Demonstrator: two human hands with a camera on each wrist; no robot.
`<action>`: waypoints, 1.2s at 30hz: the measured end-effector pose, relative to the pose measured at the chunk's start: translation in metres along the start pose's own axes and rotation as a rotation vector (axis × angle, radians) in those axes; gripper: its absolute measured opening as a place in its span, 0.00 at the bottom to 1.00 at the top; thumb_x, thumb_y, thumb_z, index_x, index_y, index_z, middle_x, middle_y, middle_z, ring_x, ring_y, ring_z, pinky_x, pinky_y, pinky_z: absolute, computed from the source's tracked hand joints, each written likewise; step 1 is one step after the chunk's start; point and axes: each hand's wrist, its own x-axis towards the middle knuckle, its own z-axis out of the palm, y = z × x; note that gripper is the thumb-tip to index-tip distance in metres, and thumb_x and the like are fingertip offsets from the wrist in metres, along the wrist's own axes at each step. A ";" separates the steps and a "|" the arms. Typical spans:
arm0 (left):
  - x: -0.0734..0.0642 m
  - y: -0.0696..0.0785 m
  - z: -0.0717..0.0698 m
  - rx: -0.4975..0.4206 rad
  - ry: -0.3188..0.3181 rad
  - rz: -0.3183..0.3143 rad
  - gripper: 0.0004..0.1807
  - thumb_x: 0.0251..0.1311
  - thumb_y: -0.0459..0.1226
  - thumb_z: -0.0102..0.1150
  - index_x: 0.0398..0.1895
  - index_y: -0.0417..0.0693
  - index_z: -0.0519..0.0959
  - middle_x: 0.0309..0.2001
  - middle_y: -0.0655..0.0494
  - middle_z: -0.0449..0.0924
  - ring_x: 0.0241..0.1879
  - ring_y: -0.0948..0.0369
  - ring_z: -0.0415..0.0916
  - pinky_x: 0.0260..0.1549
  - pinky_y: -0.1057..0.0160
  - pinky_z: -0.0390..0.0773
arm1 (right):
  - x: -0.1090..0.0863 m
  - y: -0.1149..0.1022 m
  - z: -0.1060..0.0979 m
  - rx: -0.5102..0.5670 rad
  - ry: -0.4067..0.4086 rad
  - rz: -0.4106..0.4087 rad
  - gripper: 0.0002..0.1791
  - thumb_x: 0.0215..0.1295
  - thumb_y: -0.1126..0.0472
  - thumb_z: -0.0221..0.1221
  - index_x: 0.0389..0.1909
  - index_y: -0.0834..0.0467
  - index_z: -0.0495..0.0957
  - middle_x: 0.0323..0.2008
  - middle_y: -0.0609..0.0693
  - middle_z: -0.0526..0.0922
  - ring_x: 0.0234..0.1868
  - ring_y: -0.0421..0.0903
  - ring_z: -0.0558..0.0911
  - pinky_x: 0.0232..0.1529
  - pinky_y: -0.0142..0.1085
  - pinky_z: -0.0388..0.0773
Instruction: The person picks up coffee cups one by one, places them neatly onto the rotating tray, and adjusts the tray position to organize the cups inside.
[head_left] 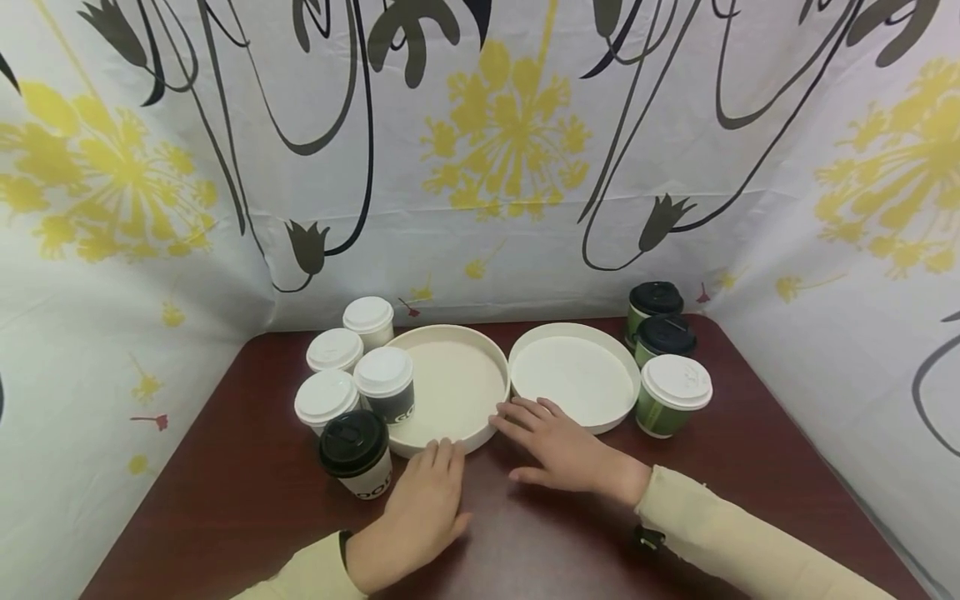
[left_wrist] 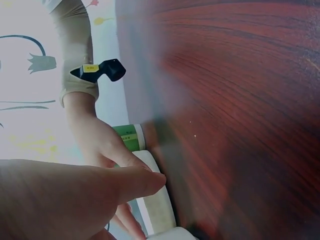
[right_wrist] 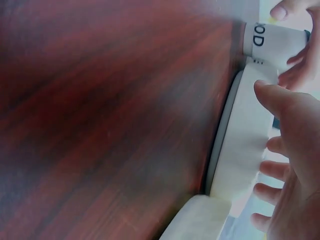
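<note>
My left hand (head_left: pixel 420 508) has its fingers straight, fingertips right at the front rim of the cream round tray (head_left: pixel 495 367). Beside its fingers, on the left, stands a black-lidded paper cup (head_left: pixel 367 479) with dark lettering. My right hand (head_left: pixel 558 446) reaches in from the right with fingers spread; its fingertips overlap the place where the cream tray and the white round tray (head_left: pixel 573 367) meet. Neither hand holds anything. A dark cup with a white lid (head_left: pixel 384 371) overlaps the cream tray's left side. In the right wrist view the tray's pale side wall (right_wrist: pixel 240 135) lies beyond the right fingers.
Left of the cream tray stand several white-lidded cups (head_left: pixel 326 396). Right of the white tray are a green cup with a white lid (head_left: pixel 663 412) and two black-lidded green cups (head_left: pixel 663 333). A patterned cloth (head_left: pixel 480 275) hangs behind the dark red table (head_left: pixel 510 550).
</note>
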 end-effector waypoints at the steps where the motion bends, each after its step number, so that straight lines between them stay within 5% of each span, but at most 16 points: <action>1: 0.000 0.000 0.000 0.001 0.003 -0.001 0.49 0.49 0.59 0.69 0.66 0.35 0.68 0.60 0.38 0.73 0.62 0.45 0.72 0.61 0.51 0.75 | 0.000 0.002 -0.001 0.005 -0.003 0.008 0.43 0.63 0.37 0.59 0.76 0.49 0.59 0.74 0.54 0.64 0.75 0.56 0.63 0.71 0.60 0.62; 8: -0.002 -0.002 -0.002 0.047 0.008 -0.050 0.52 0.45 0.62 0.71 0.66 0.35 0.68 0.52 0.35 0.75 0.56 0.42 0.74 0.52 0.50 0.78 | 0.000 0.009 -0.003 0.023 -0.009 0.016 0.42 0.64 0.38 0.60 0.75 0.50 0.59 0.75 0.56 0.63 0.75 0.57 0.63 0.71 0.61 0.62; 15: -0.005 -0.006 -0.003 0.126 -0.013 -0.070 0.52 0.44 0.64 0.69 0.63 0.34 0.71 0.52 0.32 0.75 0.57 0.39 0.73 0.55 0.49 0.77 | -0.001 0.011 -0.004 0.037 -0.020 0.017 0.42 0.64 0.39 0.60 0.76 0.47 0.59 0.76 0.54 0.61 0.76 0.57 0.62 0.71 0.61 0.61; 23: -0.005 -0.009 -0.010 0.118 -0.013 -0.069 0.48 0.46 0.63 0.69 0.60 0.34 0.74 0.52 0.34 0.76 0.60 0.41 0.73 0.58 0.48 0.75 | -0.001 0.012 -0.003 0.052 -0.011 0.005 0.42 0.64 0.39 0.60 0.76 0.46 0.58 0.76 0.54 0.61 0.76 0.58 0.62 0.70 0.61 0.62; 30: -0.005 -0.022 -0.037 0.045 0.039 -0.035 0.42 0.49 0.60 0.70 0.58 0.38 0.76 0.56 0.41 0.79 0.61 0.46 0.74 0.60 0.47 0.74 | -0.001 0.013 -0.003 0.054 -0.009 0.001 0.42 0.63 0.40 0.61 0.76 0.47 0.58 0.76 0.55 0.60 0.76 0.58 0.62 0.70 0.61 0.62; 36: -0.011 -0.057 -0.071 -0.051 0.052 0.009 0.44 0.40 0.49 0.79 0.60 0.37 0.74 0.60 0.37 0.75 0.63 0.41 0.71 0.63 0.41 0.70 | 0.000 0.013 -0.007 0.077 -0.022 -0.002 0.41 0.65 0.41 0.61 0.76 0.46 0.58 0.77 0.55 0.60 0.76 0.58 0.61 0.71 0.61 0.61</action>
